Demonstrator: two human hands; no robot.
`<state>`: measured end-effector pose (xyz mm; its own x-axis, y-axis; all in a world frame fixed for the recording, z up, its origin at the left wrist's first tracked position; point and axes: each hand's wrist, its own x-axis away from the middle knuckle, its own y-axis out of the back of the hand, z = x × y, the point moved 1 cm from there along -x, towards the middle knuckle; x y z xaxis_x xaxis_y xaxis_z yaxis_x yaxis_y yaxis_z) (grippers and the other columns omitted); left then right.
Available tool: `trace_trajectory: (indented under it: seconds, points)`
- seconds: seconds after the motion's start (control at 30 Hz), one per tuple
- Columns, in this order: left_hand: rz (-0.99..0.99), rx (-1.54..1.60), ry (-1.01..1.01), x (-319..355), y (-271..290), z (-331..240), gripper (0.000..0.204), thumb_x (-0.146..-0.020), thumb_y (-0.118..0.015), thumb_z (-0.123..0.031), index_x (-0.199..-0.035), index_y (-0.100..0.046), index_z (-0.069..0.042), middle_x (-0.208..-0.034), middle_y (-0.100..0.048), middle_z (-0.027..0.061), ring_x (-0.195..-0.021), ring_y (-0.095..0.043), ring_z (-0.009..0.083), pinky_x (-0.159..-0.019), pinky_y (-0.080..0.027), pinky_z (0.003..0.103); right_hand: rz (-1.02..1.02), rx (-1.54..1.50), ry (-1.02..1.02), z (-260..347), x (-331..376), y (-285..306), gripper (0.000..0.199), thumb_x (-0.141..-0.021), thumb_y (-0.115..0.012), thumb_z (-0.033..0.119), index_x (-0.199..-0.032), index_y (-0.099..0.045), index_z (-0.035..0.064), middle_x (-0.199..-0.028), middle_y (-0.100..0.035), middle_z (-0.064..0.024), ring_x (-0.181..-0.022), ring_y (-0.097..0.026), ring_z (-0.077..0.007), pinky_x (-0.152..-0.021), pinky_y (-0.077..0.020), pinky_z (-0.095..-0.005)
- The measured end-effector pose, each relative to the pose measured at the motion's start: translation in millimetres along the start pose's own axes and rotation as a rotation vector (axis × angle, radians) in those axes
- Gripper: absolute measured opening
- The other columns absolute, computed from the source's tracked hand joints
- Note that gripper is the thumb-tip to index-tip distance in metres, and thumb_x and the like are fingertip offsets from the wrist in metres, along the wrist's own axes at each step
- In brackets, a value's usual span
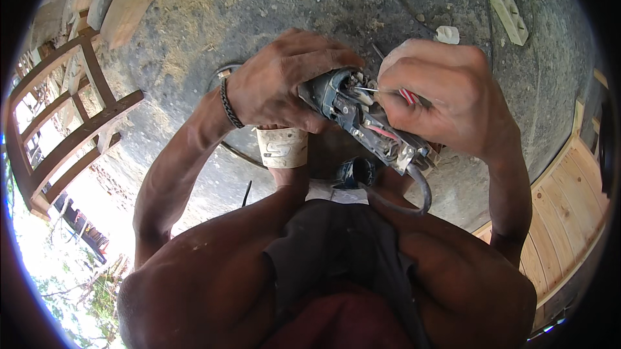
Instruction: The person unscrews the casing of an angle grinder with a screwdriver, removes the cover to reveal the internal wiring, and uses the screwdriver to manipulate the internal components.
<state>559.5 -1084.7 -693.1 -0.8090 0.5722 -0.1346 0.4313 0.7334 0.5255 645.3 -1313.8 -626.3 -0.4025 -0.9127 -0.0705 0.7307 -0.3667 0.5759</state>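
Observation:
My left hand [278,84] is wrapped round the dark body of an opened power tool [349,116], held above the floor between my feet. Its casing is off along the upper side, so wires, metal parts and a pinkish-red lead show. A thick grey cord [424,187] curves out of its near end. In my right hand [449,90] is a thin screwdriver [409,96] with a red-and-white handle, pinched in closed fingers. Its slim metal shaft points left into the tool's exposed insides; whether the tip touches a part is too small to tell.
Beneath the tool lies a black ring-shaped part [356,172]. A pale power strip [508,12] and a small white electrical fitting [447,34] rest on the stained grey floor [213,6]. Brown wooden framework [77,132] stands left, slatted pale wood [569,200] right. Dark cables cross the floor.

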Motion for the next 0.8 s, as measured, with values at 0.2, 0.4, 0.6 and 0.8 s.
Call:
trace_trajectory:
  seconds: [0.2, 0.4, 0.6, 0.8]
  points:
    - [-0.036, -0.025, 0.003, 1.8, -0.5, -0.4, 0.080, -0.065, -0.077, -0.054, -0.124, -0.060, -0.003, -0.121, -0.064, 0.0165, -0.109, -0.062, 0.0381, -0.094, -0.046, 0.048, 0.039, 0.015, 0.026, 2.3, -4.5, 1.7, 0.012, -0.072, -0.074, -0.003, -0.081, -0.066, 0.0007, -0.082, -0.065, -0.0092, -0.063, -0.065, -0.0226, -0.055, -0.0515, -0.0312]
    - [-0.016, -0.004, -0.001, 1.1, 1.1, -0.2, 0.077, -0.066, -0.083, -0.047, -0.123, -0.062, -0.001, -0.122, -0.065, 0.0167, -0.110, -0.063, 0.0372, -0.095, -0.047, 0.046, 0.099, 0.102, 0.122, -1.9, -6.0, 4.7, 0.015, -0.071, -0.076, -0.002, -0.079, -0.063, 0.0010, -0.082, -0.064, -0.0088, -0.063, -0.065, -0.0228, -0.053, -0.0518, -0.0327]
    - [-0.025, 0.002, 0.002, 2.5, -1.7, 2.2, 0.081, -0.064, -0.079, -0.052, -0.125, -0.060, -0.003, -0.123, -0.064, 0.0163, -0.110, -0.062, 0.0372, -0.095, -0.046, 0.048, 0.094, 0.122, 0.182, -4.4, -7.0, 1.7, 0.017, -0.069, -0.076, -0.001, -0.076, -0.061, 0.0010, -0.082, -0.064, -0.0089, -0.063, -0.064, -0.0230, -0.054, -0.0522, -0.0334]
    - [-0.041, -0.019, 0.013, 2.5, -3.1, -0.2, 0.077, -0.064, -0.082, -0.049, -0.124, -0.060, -0.004, -0.121, -0.065, 0.0151, -0.108, -0.064, 0.0356, -0.095, -0.046, 0.047, 0.007, 0.201, 0.321, -6.6, -9.3, -1.0, 0.017, -0.073, -0.070, 0.012, -0.071, -0.056, 0.0049, -0.071, -0.055, -0.0067, -0.061, -0.063, -0.0221, -0.054, -0.0519, -0.0344]
